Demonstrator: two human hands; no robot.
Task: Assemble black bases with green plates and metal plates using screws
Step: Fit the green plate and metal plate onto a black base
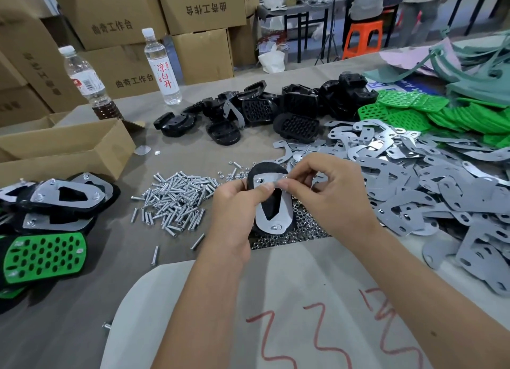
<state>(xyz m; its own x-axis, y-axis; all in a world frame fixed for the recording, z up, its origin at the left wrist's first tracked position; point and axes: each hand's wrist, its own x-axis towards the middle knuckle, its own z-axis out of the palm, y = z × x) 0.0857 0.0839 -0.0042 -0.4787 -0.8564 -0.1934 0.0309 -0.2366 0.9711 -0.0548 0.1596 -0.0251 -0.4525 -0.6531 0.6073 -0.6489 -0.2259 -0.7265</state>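
The cardboard boxes (pixel 116 29) behind the table carry printed black characters 曲奇工作台; on one box (pixel 205 8) to the right of them the same text stands upside down. In front of these boxes, the taller water bottle (pixel 162 70) has a white label with red characters 凉白开. The label on the other bottle (pixel 88 84), left of it, is too small to read.
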